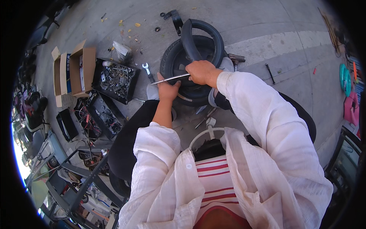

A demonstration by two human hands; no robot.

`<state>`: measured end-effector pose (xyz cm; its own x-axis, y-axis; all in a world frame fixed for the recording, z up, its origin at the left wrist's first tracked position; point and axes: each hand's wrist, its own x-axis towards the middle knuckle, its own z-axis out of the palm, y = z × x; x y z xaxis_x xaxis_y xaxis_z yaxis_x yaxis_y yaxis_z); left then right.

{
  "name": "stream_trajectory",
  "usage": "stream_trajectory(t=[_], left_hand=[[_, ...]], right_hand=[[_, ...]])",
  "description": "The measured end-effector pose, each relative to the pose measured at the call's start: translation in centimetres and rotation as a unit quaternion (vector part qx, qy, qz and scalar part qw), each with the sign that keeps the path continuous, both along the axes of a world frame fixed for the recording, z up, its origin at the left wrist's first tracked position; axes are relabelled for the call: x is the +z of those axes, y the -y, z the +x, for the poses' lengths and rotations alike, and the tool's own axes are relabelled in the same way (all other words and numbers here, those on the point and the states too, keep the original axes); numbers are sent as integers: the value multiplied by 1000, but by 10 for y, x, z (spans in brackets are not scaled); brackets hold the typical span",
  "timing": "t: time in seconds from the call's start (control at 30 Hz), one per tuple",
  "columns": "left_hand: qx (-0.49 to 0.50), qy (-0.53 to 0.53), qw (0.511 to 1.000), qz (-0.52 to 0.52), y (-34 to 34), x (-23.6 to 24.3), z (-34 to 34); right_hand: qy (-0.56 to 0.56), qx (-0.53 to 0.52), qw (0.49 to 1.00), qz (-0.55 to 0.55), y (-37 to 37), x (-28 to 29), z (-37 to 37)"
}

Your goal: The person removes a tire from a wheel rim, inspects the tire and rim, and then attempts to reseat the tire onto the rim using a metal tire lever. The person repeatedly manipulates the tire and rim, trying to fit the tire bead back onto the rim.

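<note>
A black tyre (166, 57) lies on the ground between my feet, with a black inner tube (217, 40) partly out of it and standing up over its far side. My right hand (202, 72) is closed round one end of a long, thin metal tyre lever (171, 78). The lever slants across the tyre to the left and passes over my left hand (167, 90). That hand grips the tyre's near left edge, thumb on the inner side; some of its fingers are hidden. An open-end wrench (146, 67) lies just left of the tyre.
Black trays of small metal parts (118, 81) and open cardboard boxes (83, 68) stand at the left. A black bracket (176, 21) lies beyond the tyre, and a dark bolt-like rod (270, 73) to its right. A metal frame (76, 183) rises at the lower left.
</note>
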<state>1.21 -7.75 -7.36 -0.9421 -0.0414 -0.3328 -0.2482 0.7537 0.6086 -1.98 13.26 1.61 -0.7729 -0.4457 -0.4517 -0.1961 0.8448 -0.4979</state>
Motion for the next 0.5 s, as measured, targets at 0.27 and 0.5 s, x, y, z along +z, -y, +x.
stream_trajectory(t=[0.27, 0.5], left_hand=[[220, 159, 896, 352, 3, -22, -12], [90, 31, 810, 578, -65, 134, -43]], right_hand=[[-64, -25, 996, -61, -55, 86, -4], [-125, -216, 929, -272, -94, 205, -3]])
